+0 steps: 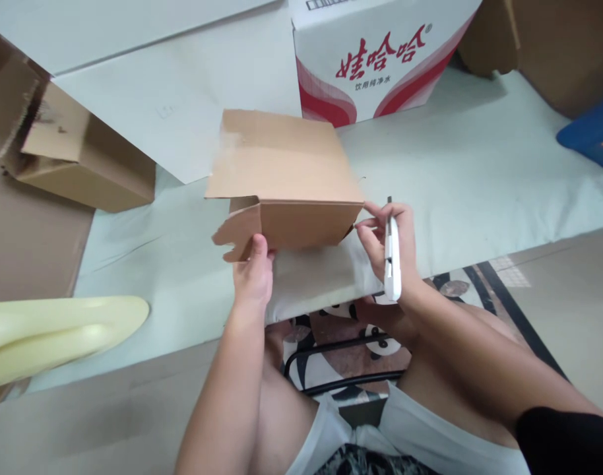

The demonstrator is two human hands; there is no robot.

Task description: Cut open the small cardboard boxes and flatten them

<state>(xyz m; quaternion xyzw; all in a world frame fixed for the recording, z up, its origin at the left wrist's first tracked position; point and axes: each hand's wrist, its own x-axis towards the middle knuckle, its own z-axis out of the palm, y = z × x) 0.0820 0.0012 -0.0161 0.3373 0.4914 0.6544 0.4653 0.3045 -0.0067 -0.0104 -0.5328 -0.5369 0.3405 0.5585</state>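
Observation:
A small brown cardboard box (286, 178) lies on the pale cloth-covered surface (479, 171) right in front of me, its near side flaps partly folded. My left hand (253, 272) grips the near left flap, thumb on top. My right hand (394, 245) holds a white utility knife (392, 258) with its thin blade tip pointing up, while its fingertips pinch the box's near right corner.
A white carton with red Chinese print (375, 53) stands behind the box. Another brown box (84, 155) sits at the left on flat cardboard. A pale yellow plastic object (59, 330) lies at the lower left. A blue object (593, 135) lies far right. My knees are below.

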